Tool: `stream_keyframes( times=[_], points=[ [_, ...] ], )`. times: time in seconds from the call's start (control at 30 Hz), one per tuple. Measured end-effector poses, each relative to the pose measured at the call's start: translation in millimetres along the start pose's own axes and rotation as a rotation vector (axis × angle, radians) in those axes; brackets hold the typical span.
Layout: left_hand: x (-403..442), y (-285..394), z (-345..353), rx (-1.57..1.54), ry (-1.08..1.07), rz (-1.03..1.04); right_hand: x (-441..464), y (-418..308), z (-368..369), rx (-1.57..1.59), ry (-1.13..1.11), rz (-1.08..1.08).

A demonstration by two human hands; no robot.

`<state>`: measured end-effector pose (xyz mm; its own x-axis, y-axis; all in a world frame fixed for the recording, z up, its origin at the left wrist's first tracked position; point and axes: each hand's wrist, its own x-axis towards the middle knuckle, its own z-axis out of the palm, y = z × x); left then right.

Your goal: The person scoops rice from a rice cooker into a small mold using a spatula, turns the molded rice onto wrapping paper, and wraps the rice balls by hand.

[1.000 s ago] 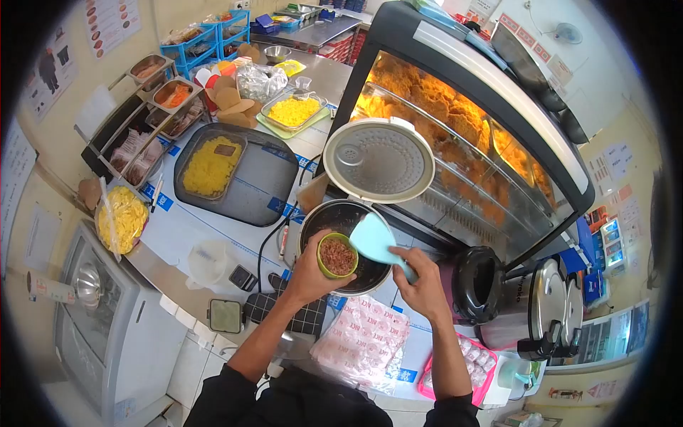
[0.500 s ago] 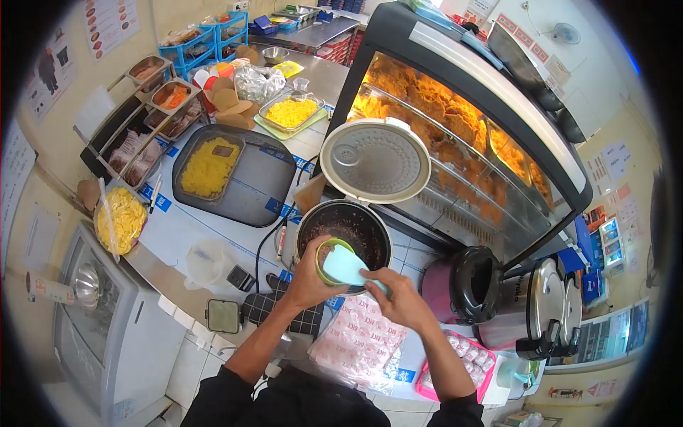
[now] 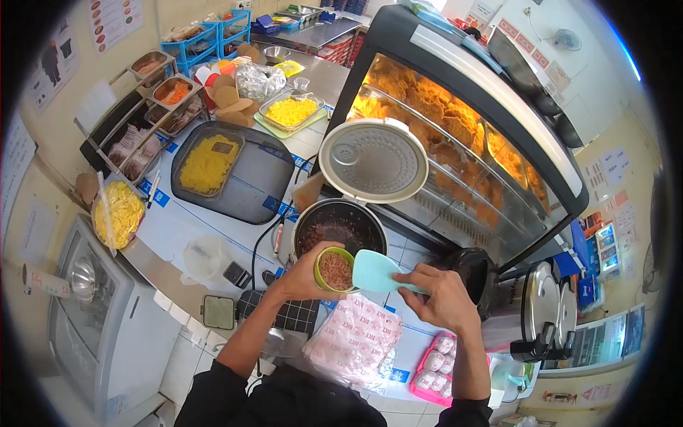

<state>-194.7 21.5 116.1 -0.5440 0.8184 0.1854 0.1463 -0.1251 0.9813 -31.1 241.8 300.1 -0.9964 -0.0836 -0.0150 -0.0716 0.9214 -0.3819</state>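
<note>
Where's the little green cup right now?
In the head view, just below centre, the green cup is in the left hand, by the near edge of the open pot, left of the pale blue paddle.

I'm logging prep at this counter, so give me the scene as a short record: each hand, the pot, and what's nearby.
Left hand: holding green cup of reddish-brown grains
Right hand: gripping pale blue paddle beside the cup; contact unclear
Pot: beyond the cup, lid raised, some grains inside
Nearby: printed wrappers; pink tray by the right forearm
</note>
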Motion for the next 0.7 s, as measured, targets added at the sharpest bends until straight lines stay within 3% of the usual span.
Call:
stream_keyframes(
  times=[0.2, 0.43, 0.63, 0.7],
  points=[
    [5, 14, -3, -0.082, -0.213, 0.014, 5, -11, 3, -0.17, 0.007, -0.32],
    [0, 14, -10, -0.295, -0.281, -0.014, -1, -20, -9, -0.207, 0.07, -0.395],
    [2, 27, -8, -0.159, -0.329, 0.122, 1, -21, 12, -0.168, 0.094, -0.475],
    [1, 27, -8, -0.177, -0.337, 0.135, -1, -22, 17, -0.171, 0.005, -0.422]
  ],
)
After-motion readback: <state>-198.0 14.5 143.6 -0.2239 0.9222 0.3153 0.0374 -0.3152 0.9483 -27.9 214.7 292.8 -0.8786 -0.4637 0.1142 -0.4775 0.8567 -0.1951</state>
